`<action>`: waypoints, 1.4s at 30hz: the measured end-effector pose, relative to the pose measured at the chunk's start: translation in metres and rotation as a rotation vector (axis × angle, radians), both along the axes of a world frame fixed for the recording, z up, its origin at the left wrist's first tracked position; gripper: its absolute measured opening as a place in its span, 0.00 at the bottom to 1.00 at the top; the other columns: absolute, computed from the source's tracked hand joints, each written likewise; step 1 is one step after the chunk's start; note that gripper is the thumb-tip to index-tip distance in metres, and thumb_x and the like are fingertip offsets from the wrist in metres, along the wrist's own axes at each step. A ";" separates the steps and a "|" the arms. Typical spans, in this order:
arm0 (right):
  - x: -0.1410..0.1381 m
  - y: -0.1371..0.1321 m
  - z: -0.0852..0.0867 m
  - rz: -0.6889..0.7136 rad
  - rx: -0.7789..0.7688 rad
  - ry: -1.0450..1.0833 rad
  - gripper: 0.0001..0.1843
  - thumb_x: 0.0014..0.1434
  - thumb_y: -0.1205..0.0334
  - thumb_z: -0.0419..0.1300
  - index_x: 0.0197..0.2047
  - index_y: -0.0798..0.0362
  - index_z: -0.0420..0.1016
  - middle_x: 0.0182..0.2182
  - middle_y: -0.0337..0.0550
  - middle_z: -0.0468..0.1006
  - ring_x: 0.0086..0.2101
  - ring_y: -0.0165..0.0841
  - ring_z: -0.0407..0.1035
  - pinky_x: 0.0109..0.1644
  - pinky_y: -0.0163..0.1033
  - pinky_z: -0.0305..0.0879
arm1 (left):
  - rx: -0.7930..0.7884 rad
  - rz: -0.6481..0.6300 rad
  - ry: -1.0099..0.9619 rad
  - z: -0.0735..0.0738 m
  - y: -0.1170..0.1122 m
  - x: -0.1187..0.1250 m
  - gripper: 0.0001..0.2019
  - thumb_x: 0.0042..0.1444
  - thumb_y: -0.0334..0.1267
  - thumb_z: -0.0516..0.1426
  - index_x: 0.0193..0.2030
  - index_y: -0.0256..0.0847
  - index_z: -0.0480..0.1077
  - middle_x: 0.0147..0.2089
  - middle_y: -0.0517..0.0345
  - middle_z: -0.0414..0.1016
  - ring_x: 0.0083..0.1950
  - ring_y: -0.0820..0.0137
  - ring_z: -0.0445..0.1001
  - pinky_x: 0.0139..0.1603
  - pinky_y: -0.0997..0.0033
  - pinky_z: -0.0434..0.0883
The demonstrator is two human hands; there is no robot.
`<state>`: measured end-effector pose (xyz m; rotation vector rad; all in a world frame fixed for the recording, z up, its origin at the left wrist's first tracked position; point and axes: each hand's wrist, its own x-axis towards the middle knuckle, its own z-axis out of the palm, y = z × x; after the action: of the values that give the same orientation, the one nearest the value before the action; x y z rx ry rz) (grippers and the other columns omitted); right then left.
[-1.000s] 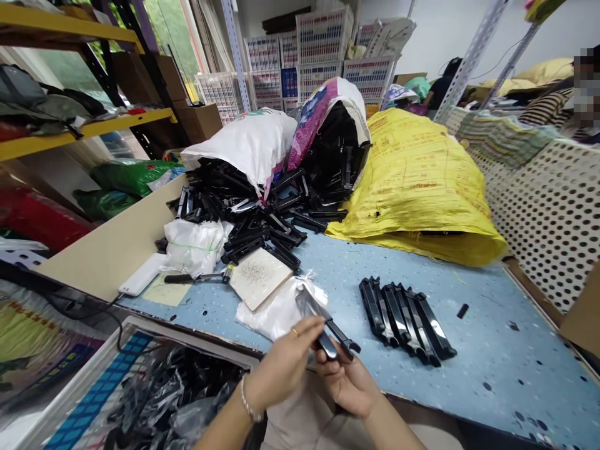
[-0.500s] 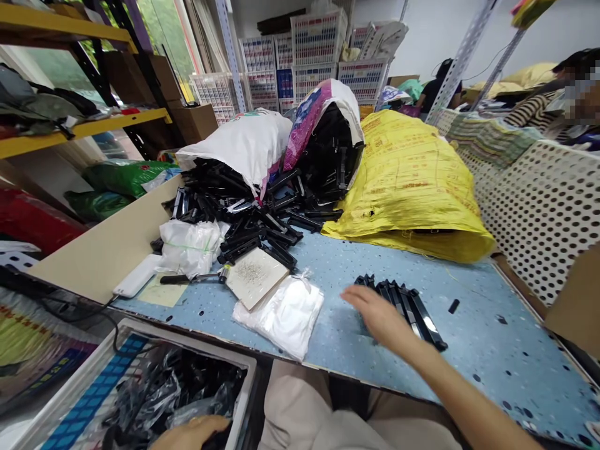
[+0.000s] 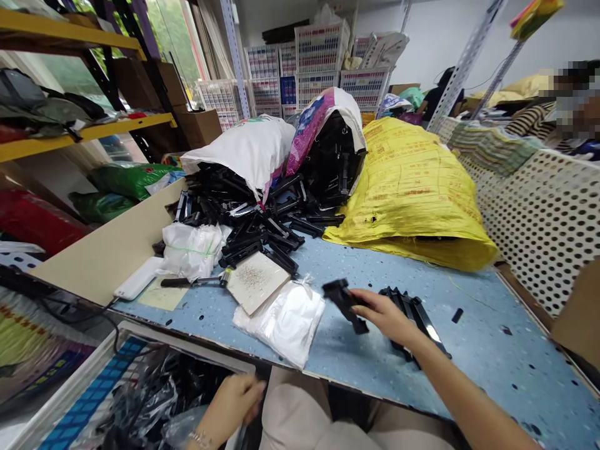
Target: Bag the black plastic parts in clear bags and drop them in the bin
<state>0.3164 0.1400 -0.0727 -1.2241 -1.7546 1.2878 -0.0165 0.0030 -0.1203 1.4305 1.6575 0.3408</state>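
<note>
Between its thumb and fingers, my right hand point(image 3: 380, 312) grips a black plastic piece point(image 3: 345, 305), tilted and held just over the blue table. Beside that hand lies a row of similar black plastic pieces point(image 3: 417, 315), partly hidden by my wrist. My left hand point(image 3: 239, 400) is over the near right edge of a white bin point(image 3: 187, 347); its fingers are smeared by motion and no object shows in them. Black pieces in clear bags point(image 3: 154, 394) fill that bin. To the left of the held piece sits a stack of clear plastic bags point(image 3: 293, 319).
A speckled board point(image 3: 257, 281) rests partly on the bag stack, with a hammer-like tool point(image 3: 194, 281) beside it. Behind are a heap of black pieces point(image 3: 262, 231), white sacks point(image 3: 248, 147) and a yellow sack point(image 3: 412, 187). A perforated white panel point(image 3: 544, 206) stands at right.
My right hand has taken hold of a black plastic piece near the row, where it was empty before. My left hand has risen from the bin toward its right edge.
</note>
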 end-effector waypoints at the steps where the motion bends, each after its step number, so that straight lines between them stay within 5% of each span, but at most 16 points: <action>1: -0.009 -0.007 -0.004 -0.056 -0.100 0.150 0.17 0.54 0.54 0.62 0.46 0.51 0.77 0.40 0.46 0.80 0.41 0.41 0.73 0.46 0.45 0.67 | 0.130 -0.068 0.024 0.005 0.017 0.018 0.18 0.61 0.43 0.49 0.23 0.39 0.70 0.23 0.57 0.72 0.28 0.68 0.72 0.32 0.69 0.69; 3: -0.026 -0.019 -0.013 -0.149 -0.260 0.393 0.19 0.52 0.51 0.64 0.44 0.53 0.77 0.38 0.46 0.80 0.37 0.39 0.74 0.42 0.44 0.69 | 0.466 -0.098 0.139 0.014 0.051 0.054 0.12 0.60 0.38 0.50 0.33 0.38 0.73 0.38 0.49 0.76 0.42 0.62 0.72 0.47 0.62 0.68; 5: -0.038 -0.029 -0.021 -0.225 -0.354 0.529 0.20 0.49 0.50 0.67 0.42 0.54 0.77 0.37 0.46 0.80 0.35 0.38 0.75 0.40 0.41 0.69 | 0.540 -0.100 0.243 0.019 0.080 0.081 0.07 0.56 0.31 0.53 0.36 0.36 0.73 0.44 0.43 0.73 0.48 0.57 0.70 0.50 0.57 0.66; 8: -0.040 -0.039 -0.027 -0.293 -0.435 0.608 0.20 0.47 0.51 0.69 0.40 0.55 0.78 0.38 0.47 0.80 0.34 0.37 0.75 0.37 0.39 0.69 | 0.475 -0.094 0.247 0.017 0.110 0.090 0.06 0.52 0.26 0.53 0.28 0.36 0.70 0.38 0.47 0.72 0.42 0.62 0.70 0.44 0.62 0.67; 12: -0.034 -0.047 -0.028 -0.319 -0.481 0.664 0.18 0.47 0.52 0.69 0.39 0.55 0.78 0.37 0.47 0.80 0.32 0.35 0.75 0.35 0.36 0.68 | 0.426 -0.053 0.126 0.010 0.129 0.066 0.07 0.48 0.31 0.58 0.21 0.38 0.65 0.27 0.60 0.68 0.31 0.71 0.68 0.34 0.72 0.65; 18: -0.053 -0.042 -0.023 -0.329 -0.574 0.788 0.16 0.48 0.54 0.69 0.37 0.56 0.78 0.35 0.47 0.81 0.33 0.35 0.75 0.36 0.37 0.70 | 0.335 -0.026 -0.059 0.009 0.130 0.049 0.12 0.53 0.40 0.52 0.21 0.38 0.67 0.18 0.65 0.62 0.21 0.74 0.63 0.24 0.75 0.60; 24: -0.098 -0.020 -0.028 -0.271 -0.699 1.089 0.14 0.49 0.56 0.69 0.36 0.56 0.77 0.36 0.46 0.81 0.40 0.36 0.74 0.49 0.46 0.69 | 0.371 0.040 -0.108 0.010 0.125 0.054 0.06 0.48 0.35 0.56 0.23 0.39 0.64 0.22 0.64 0.66 0.24 0.72 0.66 0.28 0.75 0.65; 29: -0.120 -0.015 -0.046 -0.441 -0.642 1.045 0.15 0.44 0.55 0.72 0.32 0.55 0.77 0.30 0.42 0.80 0.34 0.33 0.73 0.43 0.41 0.71 | 0.690 -0.153 0.261 0.014 0.111 0.048 0.11 0.51 0.23 0.49 0.30 0.40 0.69 0.38 0.51 0.74 0.42 0.63 0.72 0.44 0.62 0.70; 32: -0.105 -0.031 -0.043 -0.379 -0.638 0.970 0.15 0.46 0.54 0.70 0.34 0.55 0.77 0.31 0.43 0.80 0.31 0.30 0.72 0.37 0.34 0.70 | 0.753 -0.244 0.456 0.013 0.108 0.042 0.19 0.50 0.20 0.47 0.43 0.39 0.72 0.51 0.46 0.72 0.52 0.60 0.71 0.52 0.57 0.70; 36: -0.081 -0.069 -0.039 -0.168 -0.870 0.998 0.14 0.51 0.56 0.67 0.37 0.57 0.78 0.32 0.47 0.80 0.29 0.29 0.72 0.28 0.29 0.65 | 0.680 -0.209 0.288 0.007 0.117 0.039 0.30 0.49 0.19 0.45 0.60 0.37 0.62 0.61 0.45 0.64 0.61 0.64 0.66 0.60 0.60 0.67; 42: -0.092 -0.087 -0.064 -0.008 -1.287 1.193 0.19 0.50 0.55 0.69 0.40 0.61 0.76 0.26 0.42 0.77 0.22 0.19 0.66 0.23 0.20 0.60 | 0.637 -0.211 0.090 0.016 0.097 0.048 0.33 0.53 0.21 0.44 0.67 0.39 0.50 0.68 0.44 0.54 0.68 0.63 0.55 0.66 0.56 0.60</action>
<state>0.2246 0.0525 -0.1367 -0.5933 0.0463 2.4820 0.0313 0.1002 -0.1042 2.0956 1.5118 0.7367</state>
